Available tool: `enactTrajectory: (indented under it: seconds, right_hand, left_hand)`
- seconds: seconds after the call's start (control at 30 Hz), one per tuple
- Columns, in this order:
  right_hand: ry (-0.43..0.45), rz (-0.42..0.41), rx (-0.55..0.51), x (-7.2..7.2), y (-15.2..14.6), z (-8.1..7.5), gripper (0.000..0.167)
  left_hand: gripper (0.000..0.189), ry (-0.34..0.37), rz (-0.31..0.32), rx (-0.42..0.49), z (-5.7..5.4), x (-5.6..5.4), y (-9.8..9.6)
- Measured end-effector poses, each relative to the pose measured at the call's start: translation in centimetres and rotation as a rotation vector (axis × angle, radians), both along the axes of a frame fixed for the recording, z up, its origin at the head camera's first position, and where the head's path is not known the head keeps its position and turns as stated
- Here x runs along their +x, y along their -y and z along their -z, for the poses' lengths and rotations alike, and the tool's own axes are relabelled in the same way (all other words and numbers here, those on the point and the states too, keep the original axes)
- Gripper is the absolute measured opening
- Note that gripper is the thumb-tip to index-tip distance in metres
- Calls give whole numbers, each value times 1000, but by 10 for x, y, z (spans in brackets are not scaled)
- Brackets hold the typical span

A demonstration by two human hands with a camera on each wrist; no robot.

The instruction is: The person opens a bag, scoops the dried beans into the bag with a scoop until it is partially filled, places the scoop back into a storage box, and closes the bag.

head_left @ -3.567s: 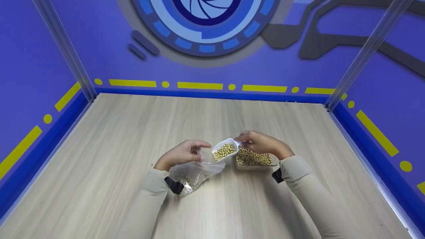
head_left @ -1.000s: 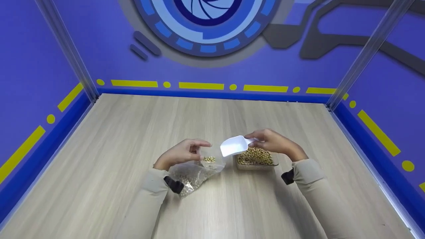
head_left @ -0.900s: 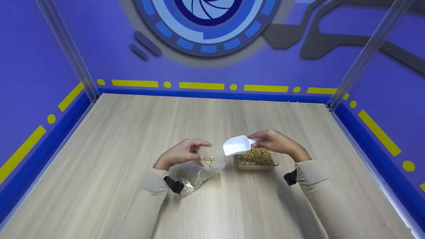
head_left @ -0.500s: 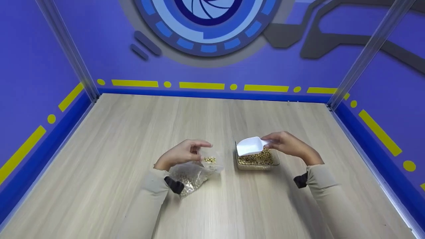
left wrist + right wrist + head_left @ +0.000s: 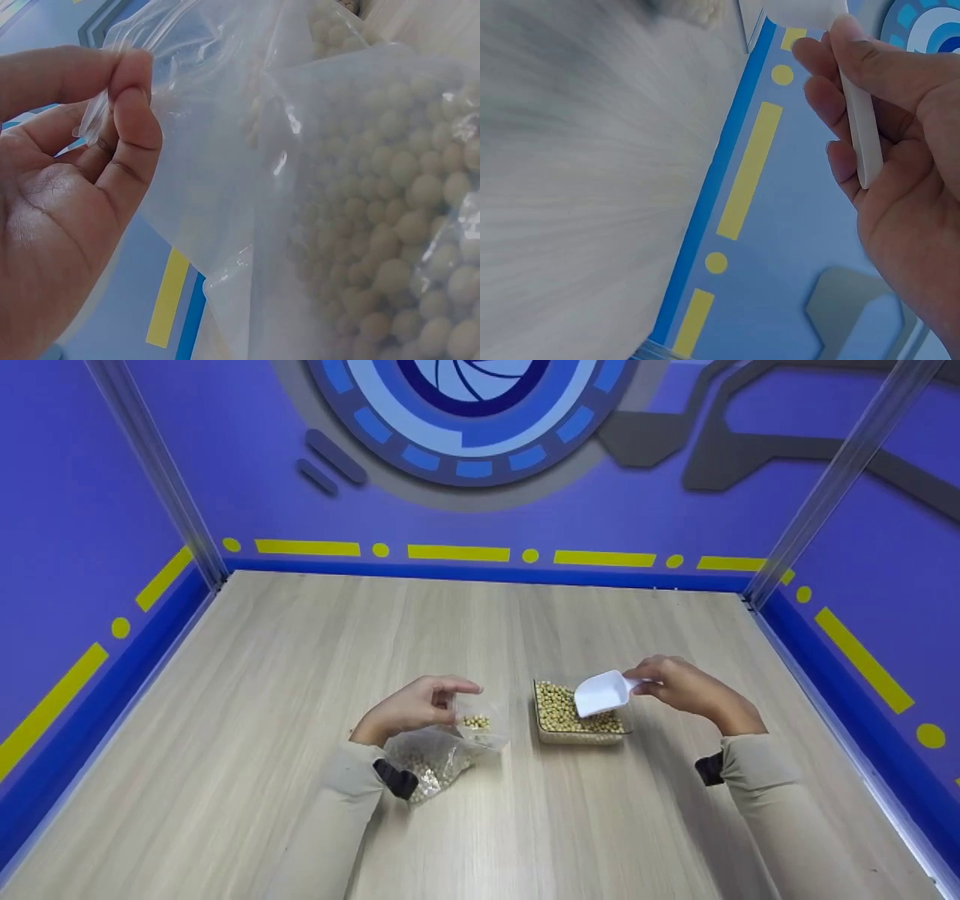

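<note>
My left hand (image 5: 412, 706) pinches the top edge of a clear plastic zip bag (image 5: 202, 172) between thumb and fingers. The bag's mouth gapes toward the right, and pale round soybeans (image 5: 397, 247) fill its lower part on the table. My right hand (image 5: 686, 690) grips a white scoop (image 5: 602, 694) by its handle (image 5: 862, 127). The scoop's bowl is empty and hangs over the right half of a clear rectangular container (image 5: 581, 738). Soybeans (image 5: 556, 709) fill that container, which stands to the right of the bag.
The wood-grain table (image 5: 375, 622) stretches to blue panels (image 5: 465, 529) at the back and both sides. Clear corner posts (image 5: 817, 499) rise at the rear corners. Black wrist cameras (image 5: 395, 778) sit at both cuffs.
The scoop, full of soybeans near the bag's mouth at first, is now empty. My right hand has carried it right, over the container. The left hand keeps its place on the bag.
</note>
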State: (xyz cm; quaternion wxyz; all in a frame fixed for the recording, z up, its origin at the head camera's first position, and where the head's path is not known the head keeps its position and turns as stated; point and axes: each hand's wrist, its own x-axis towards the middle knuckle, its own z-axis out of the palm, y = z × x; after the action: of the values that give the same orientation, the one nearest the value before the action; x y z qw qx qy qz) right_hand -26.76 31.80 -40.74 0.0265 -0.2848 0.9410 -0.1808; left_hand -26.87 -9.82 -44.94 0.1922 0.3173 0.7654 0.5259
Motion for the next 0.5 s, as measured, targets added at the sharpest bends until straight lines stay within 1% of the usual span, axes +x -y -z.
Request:
enactTrajectory:
  seconds: [0.13, 0.3, 0.5]
  right_hand:
    - [-60, -34, 54, 1, -3, -5, 26]
    - [-128, -89, 74, 3, -4, -11, 23]
    - [-175, -112, 124, 6, -1, -20, 21]
  left_hand:
    - [48, 16, -4, -1, 0, 0, 0]
    - [49, 32, 6, 2, 0, 0, -1]
    - [49, 14, 6, -10, 0, 1, -1]
